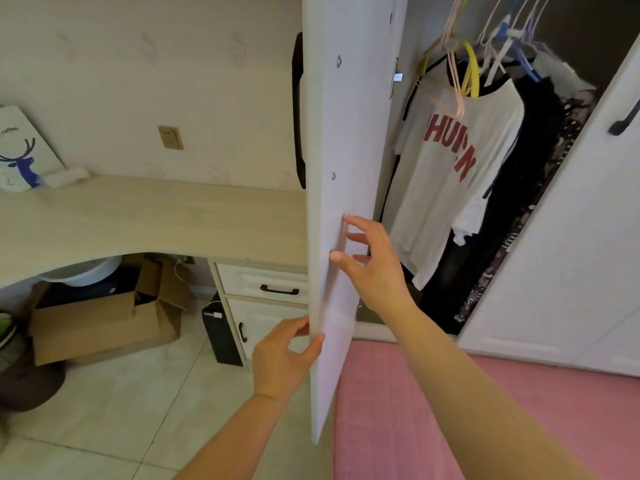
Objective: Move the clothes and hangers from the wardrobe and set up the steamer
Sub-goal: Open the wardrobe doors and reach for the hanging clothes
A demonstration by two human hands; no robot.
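Observation:
The white wardrobe door (341, 133) stands open, edge towards me. My left hand (282, 358) grips its lower edge, thumb on the inner face and fingers behind. My right hand (372, 263) rests on the inner face with spread, straight fingers. Inside the wardrobe hangs a white T-shirt with red letters (450, 168), with dark clothes (526, 188) to its right. Pink, yellow and blue hangers (467, 64) hang from the rail above. No steamer is in view.
A second white wardrobe door (568, 244) stands open on the right. A pink bed (433, 410) lies in front of the wardrobe. A wooden desk (138, 216) with drawers is on the left, with cardboard boxes (104, 317) and a basin under it.

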